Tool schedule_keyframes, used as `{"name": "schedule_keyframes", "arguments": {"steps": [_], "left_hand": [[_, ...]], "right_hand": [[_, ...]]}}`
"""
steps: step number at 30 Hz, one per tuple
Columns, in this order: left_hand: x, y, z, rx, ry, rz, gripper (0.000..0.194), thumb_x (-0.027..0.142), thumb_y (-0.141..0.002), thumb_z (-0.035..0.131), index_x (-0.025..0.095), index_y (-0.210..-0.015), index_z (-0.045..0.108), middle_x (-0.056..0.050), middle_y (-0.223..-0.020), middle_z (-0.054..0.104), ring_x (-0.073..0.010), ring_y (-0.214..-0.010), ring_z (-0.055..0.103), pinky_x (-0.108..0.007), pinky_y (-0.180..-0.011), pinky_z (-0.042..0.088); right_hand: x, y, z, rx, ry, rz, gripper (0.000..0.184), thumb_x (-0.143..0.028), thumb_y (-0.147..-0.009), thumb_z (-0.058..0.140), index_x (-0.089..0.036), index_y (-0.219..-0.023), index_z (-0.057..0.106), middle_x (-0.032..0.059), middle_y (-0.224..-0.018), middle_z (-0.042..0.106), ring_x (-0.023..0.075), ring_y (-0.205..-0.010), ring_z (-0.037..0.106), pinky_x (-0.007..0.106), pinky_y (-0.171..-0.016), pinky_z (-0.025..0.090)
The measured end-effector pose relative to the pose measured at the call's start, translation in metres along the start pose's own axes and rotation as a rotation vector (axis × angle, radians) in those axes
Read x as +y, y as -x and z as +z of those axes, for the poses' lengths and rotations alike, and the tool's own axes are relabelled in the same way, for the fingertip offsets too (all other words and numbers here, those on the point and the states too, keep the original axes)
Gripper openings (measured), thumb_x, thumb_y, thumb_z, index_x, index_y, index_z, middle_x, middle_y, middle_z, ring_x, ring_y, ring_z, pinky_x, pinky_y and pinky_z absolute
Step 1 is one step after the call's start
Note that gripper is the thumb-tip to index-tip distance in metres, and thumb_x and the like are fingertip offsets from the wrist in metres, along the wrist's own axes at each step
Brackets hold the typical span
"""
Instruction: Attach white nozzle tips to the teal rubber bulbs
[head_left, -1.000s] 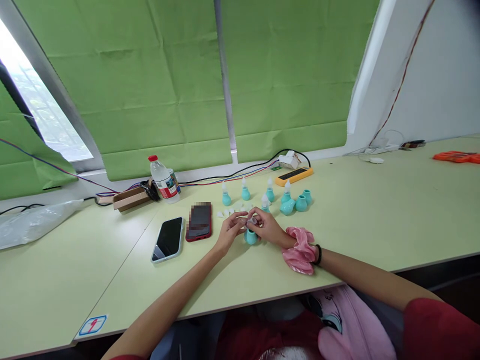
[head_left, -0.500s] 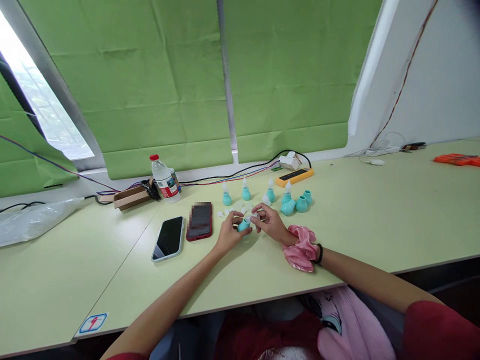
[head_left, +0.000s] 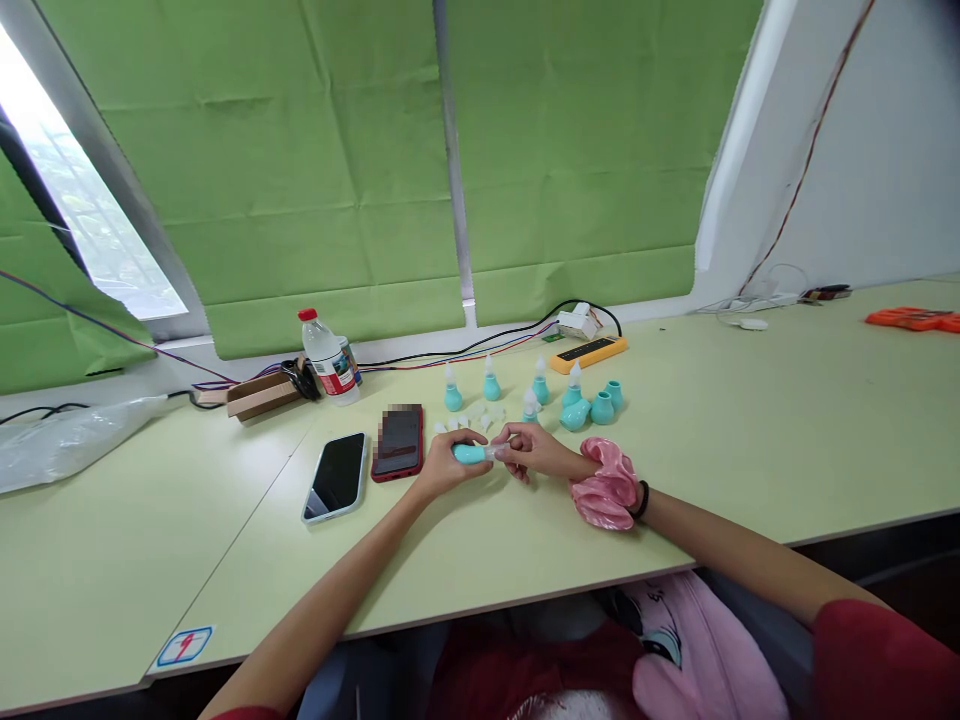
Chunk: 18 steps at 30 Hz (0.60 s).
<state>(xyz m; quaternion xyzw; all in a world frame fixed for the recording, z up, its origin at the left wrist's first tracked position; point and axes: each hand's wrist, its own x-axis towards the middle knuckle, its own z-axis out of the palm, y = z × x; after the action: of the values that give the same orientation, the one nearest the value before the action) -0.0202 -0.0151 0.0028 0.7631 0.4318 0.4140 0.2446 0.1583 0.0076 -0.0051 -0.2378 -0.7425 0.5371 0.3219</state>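
Over the pale yellow-green tabletop (head_left: 697, 450), near the middle of its front edge, holds a glossy turquoise rounded bulb (head_left: 469, 454) on its side in the left hand (head_left: 448, 467), thumb along the near side, fingers curled over the far side, pinching it between. At the bulb's right end, with the right hand (head_left: 536, 451), pinches a translucent whitish nozzle (head_left: 496, 452) between thumb and fingertips, in line with the bulb and touching it, the other fingers bent below. Cannot tell how deep the nozzle sits, nor whether the bulb touches the surface. On the right wrist, wears a shiny pink fabric scrunchie (head_left: 606, 485) and a thin black bracelet (head_left: 643, 498).

Just beyond the hands, toward the far edge, a scatter of small whitish pieces (head_left: 484, 421); farther back, four upright turquoise bulbs with pointed clear tips (head_left: 491, 386), plus another just behind the right hand, partly hidden. Right of these, two upright open-topped turquoise bulbs (head_left: 601, 407) and one turquoise bulb tipped over (head_left: 575, 414). Left of the left hand, a red-cased dark phone (head_left: 400, 442) and, nearer the front edge, a pale-cased black phone (head_left: 336, 478). By the far edge, a red-capped clear plastic bottle (head_left: 327, 360) and a yellow-and-black power strip (head_left: 589, 353).
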Motion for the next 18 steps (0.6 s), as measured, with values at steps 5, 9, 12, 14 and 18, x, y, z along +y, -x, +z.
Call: {"name": "schedule_keyframes", "arguments": {"steps": [5, 9, 12, 14, 18], "left_hand": [[-0.002, -0.002, -0.002, -0.076, 0.095, -0.103, 0.042, 0.032, -0.05, 0.068, 0.013, -0.086, 0.058, 0.0, -0.066, 0.056, -0.0096, -0.051, 0.051, -0.021, -0.049, 0.04], [-0.002, -0.001, 0.002, 0.029, 0.049, -0.03, 0.034, 0.031, -0.05, 0.068, 0.014, -0.079, 0.061, -0.003, -0.077, 0.061, -0.016, -0.071, 0.055, -0.024, -0.064, 0.042], [0.002, 0.002, 0.007, 0.087, -0.008, 0.0, 0.029, 0.033, -0.055, 0.066, 0.016, -0.078, 0.062, -0.004, -0.078, 0.063, -0.0172, -0.072, 0.056, -0.026, -0.067, 0.042], [0.006, 0.004, 0.009, 0.117, -0.09, 0.039, 0.026, 0.033, -0.058, 0.064, 0.017, -0.078, 0.063, -0.004, -0.075, 0.062, -0.0166, -0.069, 0.055, -0.026, -0.064, 0.042], [0.007, 0.007, 0.01, 0.114, -0.274, 0.137, 0.024, 0.034, -0.063, 0.06, 0.018, -0.081, 0.063, -0.005, -0.067, 0.059, -0.0152, -0.064, 0.052, -0.026, -0.061, 0.04]], "right_hand": [[-0.002, 0.001, 0.003, 0.003, -0.009, -0.003, 0.027, -0.04, -0.07, 0.052, -0.016, -0.08, 0.043, -0.0056, -0.049, 0.049, 0.0069, -0.04, 0.047, 0.018, -0.035, 0.041], [-0.003, -0.001, 0.004, 0.036, -0.079, 0.013, 0.029, -0.042, -0.069, 0.052, -0.016, -0.078, 0.042, -0.0056, -0.049, 0.049, 0.0068, -0.039, 0.047, 0.017, -0.033, 0.04], [-0.004, -0.002, 0.002, 0.053, -0.132, 0.049, 0.03, -0.044, -0.069, 0.052, -0.016, -0.076, 0.042, -0.0059, -0.045, 0.049, 0.0063, -0.037, 0.045, 0.015, -0.03, 0.035], [-0.005, -0.002, 0.001, 0.05, -0.168, 0.088, 0.031, -0.044, -0.068, 0.053, -0.016, -0.074, 0.043, -0.0063, -0.043, 0.047, 0.0059, -0.035, 0.043, 0.014, -0.029, 0.031], [-0.007, -0.001, -0.001, 0.008, -0.272, 0.191, 0.029, -0.042, -0.067, 0.055, -0.016, -0.072, 0.042, -0.0073, -0.044, 0.046, 0.0045, -0.034, 0.041, 0.013, -0.029, 0.025]]}}
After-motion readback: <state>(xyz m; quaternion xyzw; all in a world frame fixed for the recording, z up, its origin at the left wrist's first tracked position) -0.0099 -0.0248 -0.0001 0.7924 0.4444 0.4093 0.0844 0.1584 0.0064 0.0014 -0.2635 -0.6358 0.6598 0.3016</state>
